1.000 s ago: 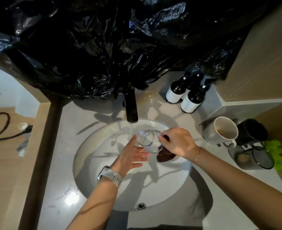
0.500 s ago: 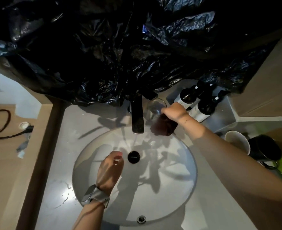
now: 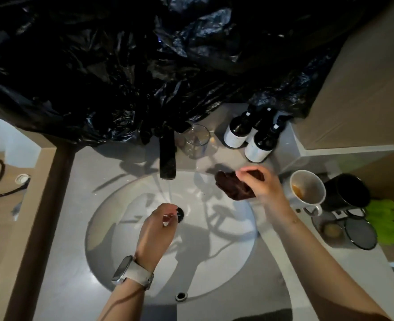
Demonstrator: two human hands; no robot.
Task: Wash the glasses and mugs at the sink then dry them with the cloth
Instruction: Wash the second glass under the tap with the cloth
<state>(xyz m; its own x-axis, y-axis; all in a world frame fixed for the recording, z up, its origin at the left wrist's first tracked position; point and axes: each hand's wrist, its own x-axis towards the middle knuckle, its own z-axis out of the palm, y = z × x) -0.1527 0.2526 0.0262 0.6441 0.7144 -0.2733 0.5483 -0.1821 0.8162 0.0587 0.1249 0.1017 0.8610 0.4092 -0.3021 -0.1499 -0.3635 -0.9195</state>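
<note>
head view: a dark brown cloth (image 3: 234, 186) is being held by the right hand (image 3: 264, 187), its fingers curled round the bunched fabric, over the right rim of the sink (image 3: 126, 269). the left hand (image 3: 155, 228) is being kept over the drain (image 3: 179, 213), under the thin stream falling from the black faucet (image 3: 167, 156); its fingers are loosely curled and nothing is seen in them.

the next thing to wash is judged to be the white mug (image 3: 307, 189), which is being left on the counter just to the right of the right hand, mouth up and tilted toward the camera, a brown residue showing inside, its handle pointing toward the viewer. the right hand is clearly the nearer of the two, but it is being occupied by the cloth; the left would have to be carried across the basin.

counted: one clear glass (image 3: 196, 141) is standing upright behind the basin, just right of the faucet and well beyond both hands; one white mug; one black mug (image 3: 346, 192) touching or just beside it on the far right; one cloth. three dark pump bottles (image 3: 259, 141) are being kept behind the hand. a round lidded thing (image 3: 360, 232) and something green (image 3: 384, 223) are lying near the mugs; what they are cannot be told.
</note>
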